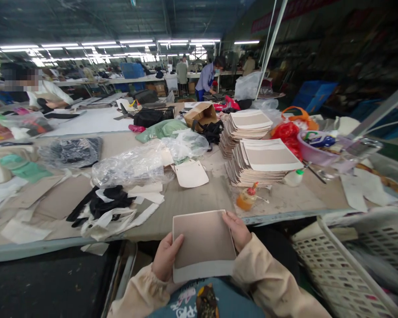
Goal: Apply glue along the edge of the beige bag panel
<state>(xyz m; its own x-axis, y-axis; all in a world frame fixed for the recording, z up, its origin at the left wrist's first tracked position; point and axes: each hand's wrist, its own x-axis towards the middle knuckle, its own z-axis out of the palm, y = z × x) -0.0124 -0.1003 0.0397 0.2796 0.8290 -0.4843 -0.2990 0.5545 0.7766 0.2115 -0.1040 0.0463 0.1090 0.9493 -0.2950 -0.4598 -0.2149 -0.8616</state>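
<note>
Between my two hands is a flat taupe panel [204, 240] with a pale strip along its near edge, held over my lap at the table's front edge. My left hand [167, 256] grips its left side, thumb on top. At the upper right corner, my right hand [238, 230] grips the panel with its fingers partly hidden beneath. Beyond it, to the right, stand two stacks of similar panels, a nearer stack [268, 154] and a farther stack [248, 119]. An orange glue bottle [247, 199] stands in front of the nearer stack.
A white bottle with a green cap [294, 177] and a lilac basin [321, 152] lie rightward. Clear plastic bags [129, 165], black straps [106, 201] and scraps cover the left. A white plastic crate [338, 265] stands beside me at right. Co-workers [207, 79] work beyond.
</note>
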